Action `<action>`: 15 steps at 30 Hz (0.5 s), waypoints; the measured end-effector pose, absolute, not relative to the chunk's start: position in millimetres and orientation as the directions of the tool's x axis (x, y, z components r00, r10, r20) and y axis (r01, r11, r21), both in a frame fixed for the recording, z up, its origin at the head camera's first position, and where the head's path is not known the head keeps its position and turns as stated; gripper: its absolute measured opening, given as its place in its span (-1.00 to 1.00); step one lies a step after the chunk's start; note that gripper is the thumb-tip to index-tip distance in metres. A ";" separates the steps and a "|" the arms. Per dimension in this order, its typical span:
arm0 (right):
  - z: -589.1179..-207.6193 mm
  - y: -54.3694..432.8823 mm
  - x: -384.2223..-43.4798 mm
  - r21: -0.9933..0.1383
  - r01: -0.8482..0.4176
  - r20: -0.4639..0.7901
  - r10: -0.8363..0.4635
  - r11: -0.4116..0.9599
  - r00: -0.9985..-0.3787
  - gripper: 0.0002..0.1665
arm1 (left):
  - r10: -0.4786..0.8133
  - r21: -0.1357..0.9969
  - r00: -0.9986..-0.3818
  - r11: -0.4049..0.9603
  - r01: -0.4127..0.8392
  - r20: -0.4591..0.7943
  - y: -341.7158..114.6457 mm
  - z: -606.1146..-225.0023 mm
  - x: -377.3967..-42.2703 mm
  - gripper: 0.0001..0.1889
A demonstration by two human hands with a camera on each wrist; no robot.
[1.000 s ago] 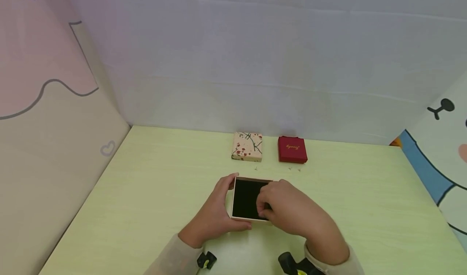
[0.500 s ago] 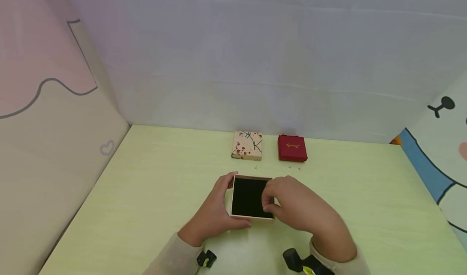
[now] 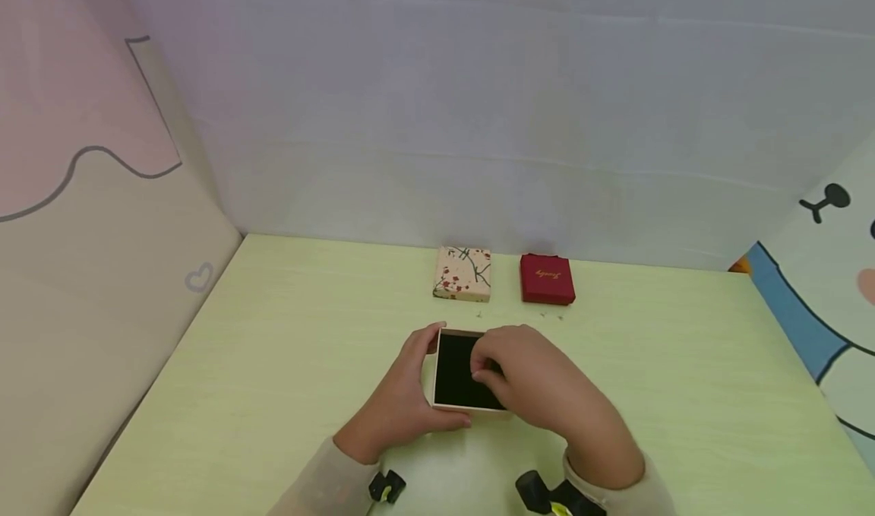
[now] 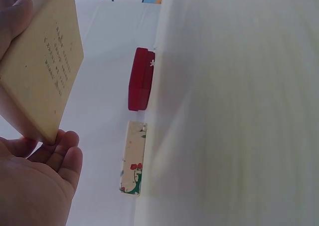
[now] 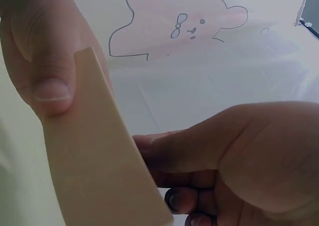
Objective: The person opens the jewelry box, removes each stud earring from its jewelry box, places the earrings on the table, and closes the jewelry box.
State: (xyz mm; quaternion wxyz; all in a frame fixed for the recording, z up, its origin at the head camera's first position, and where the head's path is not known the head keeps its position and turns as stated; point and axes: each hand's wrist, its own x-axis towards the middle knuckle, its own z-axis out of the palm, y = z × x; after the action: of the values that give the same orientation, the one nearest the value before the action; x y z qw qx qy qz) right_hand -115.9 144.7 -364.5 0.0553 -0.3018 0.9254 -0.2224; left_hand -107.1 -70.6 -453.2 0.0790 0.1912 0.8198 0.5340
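My left hand (image 3: 403, 406) grips a small cream box (image 3: 467, 408) at its left end, thumb along the near side and fingers at the far side. The box is topless and shows a black inside (image 3: 454, 371). In the left wrist view, small dark print marks the underside of the box (image 4: 47, 66). My right hand (image 3: 536, 379) reaches over the box's right half, fingers curled and thumb close to them. From the right wrist, the fingers of my right hand (image 5: 259, 156) lie behind the box wall, near a small dark spot; I cannot tell whether they hold anything.
Behind the box, a floral-patterned box (image 3: 462, 274) and a dark red box (image 3: 548, 280) with gold lettering stand side by side near the back of the pale table (image 3: 273, 333). A white sheet (image 3: 478, 121) hangs behind, and printed panels flank both sides.
My right hand first drew slightly to the right, then came back left over the black inside of the box. The left hand and the box have hardly moved.
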 end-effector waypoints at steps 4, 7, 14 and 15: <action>-369.0 131.0 -118.6 -0.428 -0.557 0.056 -0.594 0.712 -0.803 -0.74 | 0.394 0.905 -0.916 0.359 0.227 0.074 -71.6 -453.6 -106.9 0.27; -371.6 124.4 -122.3 -0.384 -0.594 0.059 -0.624 0.707 -0.780 -0.77 | 0.396 0.905 -0.915 0.355 0.233 0.080 -71.8 -454.4 -107.8 0.26; -363.2 133.8 -137.8 -0.320 -0.642 0.114 -0.645 0.696 -0.756 -0.85 | 0.403 0.907 -0.913 0.356 0.224 0.067 -71.2 -455.2 -108.2 0.25; -360.5 136.3 -141.0 -0.312 -0.636 0.124 -0.634 0.706 -0.764 -0.86 | 0.402 0.908 -0.914 0.357 0.220 0.063 -71.1 -455.4 -108.2 0.26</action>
State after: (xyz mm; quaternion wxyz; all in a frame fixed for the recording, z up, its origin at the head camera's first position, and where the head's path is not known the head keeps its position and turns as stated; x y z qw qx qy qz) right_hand -141.0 136.3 -360.5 -0.0036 -0.3438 0.9234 -0.1703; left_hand -108.2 -71.1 -455.4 0.0853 0.1897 0.8194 0.5342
